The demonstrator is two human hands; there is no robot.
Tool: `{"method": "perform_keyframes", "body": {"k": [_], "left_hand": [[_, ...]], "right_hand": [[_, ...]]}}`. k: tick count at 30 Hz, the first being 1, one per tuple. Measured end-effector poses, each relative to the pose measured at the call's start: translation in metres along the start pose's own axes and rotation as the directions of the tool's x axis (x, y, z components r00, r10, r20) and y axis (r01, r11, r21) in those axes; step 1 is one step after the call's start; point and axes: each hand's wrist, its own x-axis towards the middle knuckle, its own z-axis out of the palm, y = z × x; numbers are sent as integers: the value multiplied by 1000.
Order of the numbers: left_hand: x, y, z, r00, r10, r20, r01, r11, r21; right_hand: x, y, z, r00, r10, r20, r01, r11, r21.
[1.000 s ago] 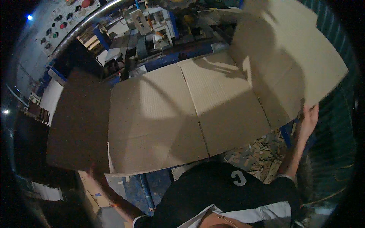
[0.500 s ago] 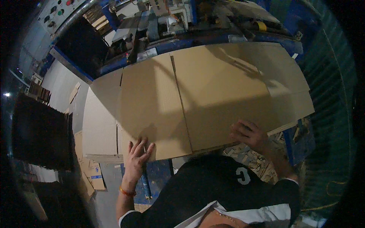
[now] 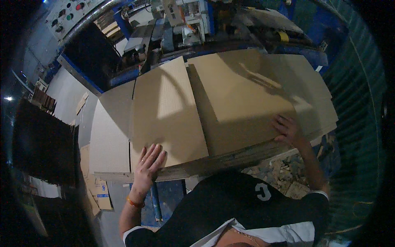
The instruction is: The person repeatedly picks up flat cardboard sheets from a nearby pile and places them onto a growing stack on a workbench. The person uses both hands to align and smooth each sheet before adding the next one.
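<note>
A stack of flat brown cardboard sheets (image 3: 242, 111) lies in front of me, its layered near edge showing. Slits split the top sheet into panels, and the left-middle panel (image 3: 170, 111) sits slightly raised, with a dark gap along its right side. My left hand (image 3: 149, 162) rests on that panel's near left corner, fingers stretched out flat. Near the front edge on the right, my right hand (image 3: 289, 131) touches the wide panel with its fingers apart. Neither hand grips anything that I can see.
Beyond the stack stands a blue-framed machine (image 3: 185, 49) with belts and rollers. A control panel with coloured buttons (image 3: 68, 16) is at the far left. Cardboard scraps (image 3: 288, 168) lie below on the right. A green corrugated curtain or wall (image 3: 358, 123) borders the right.
My right hand has moved right and farther from me. The gap beside the left-middle panel has widened, and more of the stack's layered front edge shows. My left hand has shifted slightly.
</note>
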Motion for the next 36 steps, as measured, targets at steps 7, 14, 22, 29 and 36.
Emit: {"method": "perform_keyframes", "body": {"k": [7,14,22,29,36], "left_hand": [[31,56,8,987,-1,-161,-20,992,-128],[59,-14,28,995,53,-86,-62,992,-109],[166,-88,61,989,6,-149,-20,996,-92],[180,-109,77,926,-258,-274,325,915,238],[-107,-208,52,556,-484,-676,828,255,499]], "right_hand": [[0,39,-37,991,37,-129,-54,990,-130],[31,41,-32,981,168,98,-151,975,-161],[134,93,-9,945,307,113,-292,947,-132],[149,91,14,808,570,-153,-557,822,118],[-50,59,1,55,811,-582,-796,387,464]]}}
